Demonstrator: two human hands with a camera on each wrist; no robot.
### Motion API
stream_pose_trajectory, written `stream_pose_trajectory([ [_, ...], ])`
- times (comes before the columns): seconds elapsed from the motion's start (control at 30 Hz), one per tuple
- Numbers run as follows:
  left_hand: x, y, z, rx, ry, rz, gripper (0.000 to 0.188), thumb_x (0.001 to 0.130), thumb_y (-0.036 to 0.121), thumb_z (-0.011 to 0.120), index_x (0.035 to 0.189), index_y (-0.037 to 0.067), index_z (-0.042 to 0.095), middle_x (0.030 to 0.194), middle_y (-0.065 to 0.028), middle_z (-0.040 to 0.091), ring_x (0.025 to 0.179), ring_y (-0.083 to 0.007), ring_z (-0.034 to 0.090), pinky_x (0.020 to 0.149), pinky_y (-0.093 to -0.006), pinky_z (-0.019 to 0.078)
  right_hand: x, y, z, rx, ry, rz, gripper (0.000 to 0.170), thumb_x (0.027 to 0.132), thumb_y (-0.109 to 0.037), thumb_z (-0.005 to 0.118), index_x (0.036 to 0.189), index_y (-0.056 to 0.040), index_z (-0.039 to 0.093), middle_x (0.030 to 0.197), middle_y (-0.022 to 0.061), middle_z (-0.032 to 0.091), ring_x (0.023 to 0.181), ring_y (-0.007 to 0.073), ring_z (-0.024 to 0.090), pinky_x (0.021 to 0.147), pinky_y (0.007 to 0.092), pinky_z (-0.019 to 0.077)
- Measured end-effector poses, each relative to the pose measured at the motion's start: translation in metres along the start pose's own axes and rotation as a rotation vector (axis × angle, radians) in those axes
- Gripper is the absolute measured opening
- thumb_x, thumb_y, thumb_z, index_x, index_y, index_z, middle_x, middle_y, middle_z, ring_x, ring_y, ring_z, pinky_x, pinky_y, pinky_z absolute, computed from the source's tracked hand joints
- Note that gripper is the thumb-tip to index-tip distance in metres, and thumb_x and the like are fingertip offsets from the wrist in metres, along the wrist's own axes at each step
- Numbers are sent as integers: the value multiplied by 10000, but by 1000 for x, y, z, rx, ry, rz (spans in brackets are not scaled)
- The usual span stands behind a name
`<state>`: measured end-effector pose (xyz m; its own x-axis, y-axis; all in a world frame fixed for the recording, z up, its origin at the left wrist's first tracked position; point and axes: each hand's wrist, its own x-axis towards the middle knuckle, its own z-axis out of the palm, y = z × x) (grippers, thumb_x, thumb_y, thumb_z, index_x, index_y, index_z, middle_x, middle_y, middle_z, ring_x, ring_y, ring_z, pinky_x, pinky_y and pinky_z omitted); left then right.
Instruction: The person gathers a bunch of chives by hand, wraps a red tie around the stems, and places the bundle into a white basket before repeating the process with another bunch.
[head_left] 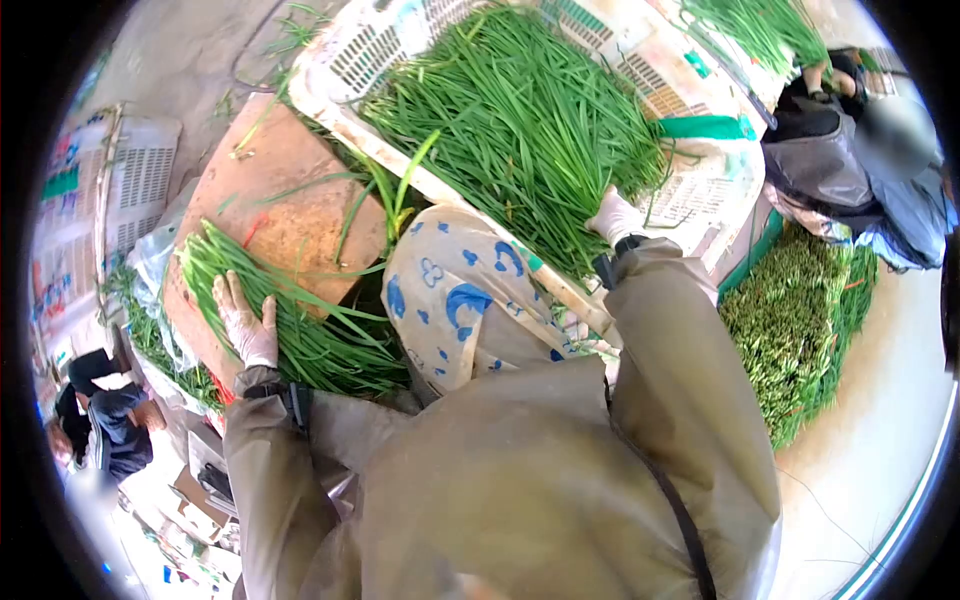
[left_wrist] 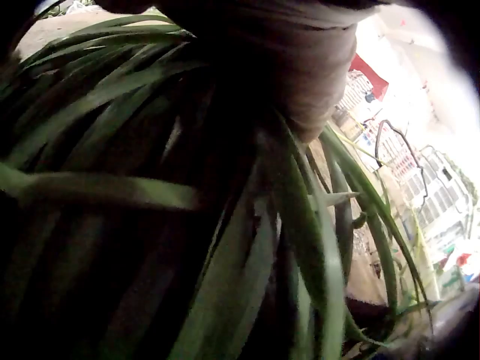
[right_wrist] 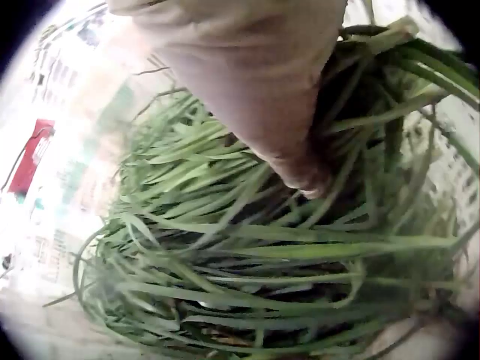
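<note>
My gloved left hand rests on a bunch of garlic chives, fingers straight across the pale stem ends and thumb apart. This bunch lies over the near edge of a worn board. In the left wrist view, the glove is above dark leaves. My gloved right hand grips chives at the near right side of a large heap in a white plastic basket. Leaves partly hide its fingertips. In the right wrist view, the glove reaches down into the tangled leaves.
A patterned knee cover stands between board and basket. Bundled chives lie on the floor at right. Another person sits at upper right, and one is at lower left. More baskets stand at left.
</note>
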<state>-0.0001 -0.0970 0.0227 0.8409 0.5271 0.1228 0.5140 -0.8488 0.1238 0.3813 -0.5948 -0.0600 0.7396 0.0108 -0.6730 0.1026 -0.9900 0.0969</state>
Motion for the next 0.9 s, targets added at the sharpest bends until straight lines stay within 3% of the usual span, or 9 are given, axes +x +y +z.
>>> stream_pose_trajectory([
  [0.1, 0, -4, 2, -1, 12, 6, 846, 808, 247, 719, 1512, 81, 280, 1550, -222, 247, 1430, -407, 226, 1168, -474, 209, -18, -16, -59, -256, 21, -37, 402, 739, -278, 760, 1060, -61, 653, 1036, 171, 708, 995, 278, 691, 824, 369, 549],
  [0.23, 0, -4, 3, -2, 29, -12, 864, 799, 263, 733, 1514, 93, 278, 1553, -203, 253, 1433, -401, 224, 1167, -469, 217, -19, -2, -88, -208, 613, -329, 238, 788, -88, 643, 1020, -42, 614, 911, 167, 696, 883, 331, 694, 746, 425, 553],
  [0.3, -1, -6, 4, -35, 46, -9, 847, 805, 260, 731, 1512, 102, 291, 1550, -198, 264, 1432, -398, 229, 1166, -468, 219, -26, -2, -96, -237, 481, -322, 287, 803, -104, 624, 1078, -29, 586, 958, 199, 691, 944, 343, 684, 798, 420, 546],
  [0.43, 5, -16, -8, -170, 44, 0, 766, 831, 241, 718, 1494, 129, 352, 1533, -185, 315, 1428, -392, 248, 1160, -465, 229, -54, -12, -157, -164, 189, -389, 552, 623, -265, 813, 1006, 79, 614, 924, 258, 688, 882, 370, 685, 779, 409, 541],
  [0.57, 3, 7, -55, -263, 277, 4, 693, 815, 159, 733, 1445, 130, 445, 1493, -172, 386, 1414, -373, 288, 1170, -461, 217, -67, 0, -188, -220, -147, -346, 561, 661, -460, 782, 933, 27, 729, 879, 158, 723, 817, 263, 678, 724, 374, 514],
  [0.67, -9, 42, -84, -495, 297, 47, 676, 803, 54, 717, 1426, 87, 457, 1453, -148, 448, 1410, -325, 319, 1175, -432, 213, -43, 36, -178, 21, -276, -412, 403, 818, -383, 708, 1008, -28, 733, 979, 49, 731, 917, 149, 649, 826, 313, 490],
  [0.7, -14, 60, -94, -676, 263, 72, 672, 795, 13, 710, 1417, 65, 462, 1442, -139, 464, 1410, -308, 327, 1178, -423, 209, -11, 59, -163, 169, -391, -562, 514, 786, -428, 736, 1079, -7, 704, 1052, 85, 706, 940, 214, 631, 840, 355, 479],
  [0.77, -21, 107, -111, -881, 229, 174, 630, 769, -60, 685, 1366, 11, 496, 1431, -113, 483, 1411, -272, 338, 1186, -403, 200, -64, 59, -168, 423, -439, -647, 369, 831, -290, 721, 1058, 0, 698, 1004, 86, 714, 863, 197, 655, 779, 325, 522],
  [0.9, -25, 193, -130, -982, 147, 329, 737, 706, 96, 772, 1381, 25, 485, 1408, -141, 498, 1378, -304, 389, 1171, -426, 257, -133, 73, -179, 945, -536, -373, 255, 844, -200, 703, 1008, -4, 693, 940, 83, 716, 789, 171, 667, 716, 290, 543],
])
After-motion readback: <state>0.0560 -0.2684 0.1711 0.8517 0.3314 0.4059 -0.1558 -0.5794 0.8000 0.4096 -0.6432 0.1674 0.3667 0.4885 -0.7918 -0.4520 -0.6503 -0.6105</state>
